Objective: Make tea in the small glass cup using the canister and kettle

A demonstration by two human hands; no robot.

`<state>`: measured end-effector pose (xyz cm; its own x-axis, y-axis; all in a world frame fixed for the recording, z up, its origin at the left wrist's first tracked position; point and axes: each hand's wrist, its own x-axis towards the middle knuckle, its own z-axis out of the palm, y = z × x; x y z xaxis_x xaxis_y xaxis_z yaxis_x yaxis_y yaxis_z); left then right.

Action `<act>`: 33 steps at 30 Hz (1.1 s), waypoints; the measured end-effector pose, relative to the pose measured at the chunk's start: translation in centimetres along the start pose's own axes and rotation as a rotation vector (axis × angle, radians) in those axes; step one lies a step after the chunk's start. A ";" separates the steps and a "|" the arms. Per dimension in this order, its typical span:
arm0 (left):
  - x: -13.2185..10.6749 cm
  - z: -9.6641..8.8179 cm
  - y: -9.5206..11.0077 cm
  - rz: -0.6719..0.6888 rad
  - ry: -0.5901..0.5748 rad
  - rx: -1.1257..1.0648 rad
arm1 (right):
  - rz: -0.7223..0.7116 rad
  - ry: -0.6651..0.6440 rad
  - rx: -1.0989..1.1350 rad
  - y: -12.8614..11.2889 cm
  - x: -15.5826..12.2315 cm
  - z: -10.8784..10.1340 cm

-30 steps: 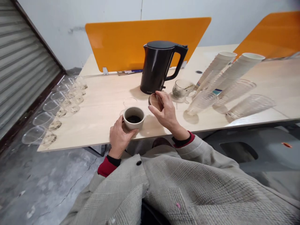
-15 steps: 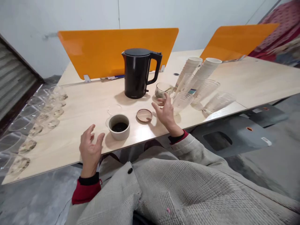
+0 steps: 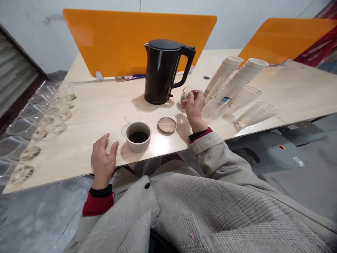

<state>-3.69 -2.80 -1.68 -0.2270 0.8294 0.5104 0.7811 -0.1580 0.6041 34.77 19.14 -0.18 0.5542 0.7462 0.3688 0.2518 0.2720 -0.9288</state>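
My right hand (image 3: 195,105) is closed around a small clear glass cup (image 3: 185,94) just right of the black kettle (image 3: 163,72). My left hand (image 3: 103,160) rests flat on the table's near edge, fingers apart, holding nothing, a little left of a beige ceramic cup (image 3: 138,136) with dark contents. A round wooden lid (image 3: 167,124) lies on the table between that cup and my right wrist. A small clear lid (image 3: 132,115) sits behind the ceramic cup.
Stacks of white paper cups (image 3: 238,73) and clear plastic cups (image 3: 244,105) lie on their sides at the right. A row of clear plastic cups (image 3: 39,119) lines the left edge of the wooden table (image 3: 92,105). Orange dividers (image 3: 118,38) stand behind.
My right hand put the wooden lid down, then reached back and closed on the glass cup. My left hand let go of the ceramic cup and settled on the table.
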 end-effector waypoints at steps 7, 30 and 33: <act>-0.1 -0.1 -0.1 0.026 -0.018 0.027 | -0.215 0.106 0.085 -5.9 -3.1 -0.9; -0.6 0.5 0.3 0.062 -0.066 0.213 | -0.618 -0.926 0.103 -13.7 -15.3 -3.4; -0.6 0.5 0.3 0.050 -0.068 0.204 | -0.549 -0.908 0.116 -13.5 -15.4 -3.0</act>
<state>-3.02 -3.13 -2.07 -0.1504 0.8586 0.4901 0.8937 -0.0939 0.4388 25.24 2.17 6.77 -0.4233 0.6640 0.6163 0.1838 0.7291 -0.6593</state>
